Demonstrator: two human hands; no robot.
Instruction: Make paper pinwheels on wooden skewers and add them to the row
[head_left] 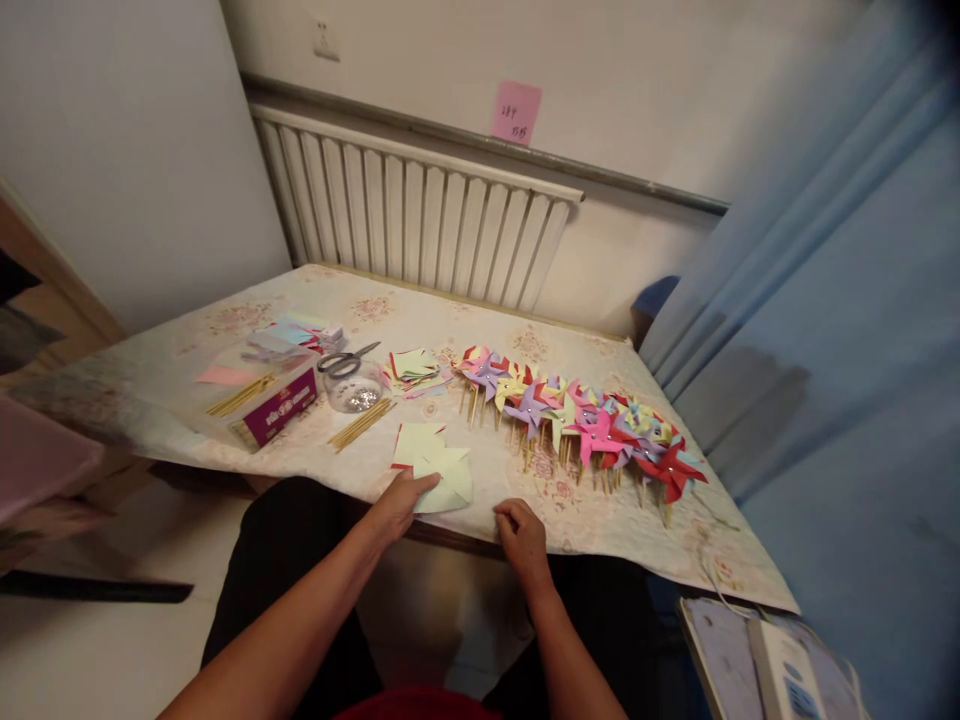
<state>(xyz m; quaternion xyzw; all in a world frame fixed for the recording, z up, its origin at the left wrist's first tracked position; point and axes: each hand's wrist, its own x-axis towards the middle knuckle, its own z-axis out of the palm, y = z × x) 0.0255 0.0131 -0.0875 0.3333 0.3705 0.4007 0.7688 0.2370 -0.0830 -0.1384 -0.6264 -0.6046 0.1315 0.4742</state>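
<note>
Writing on the pink note (pixel 516 111) too small to read. Pinwheel sticks (pixel 525 440) largely hidden beneath overlapping sails. Right hand (pixel 523 535) fingers curled under, contents indiscernible. Booklet (pixel 772 660) cut by the lower edge.
</note>
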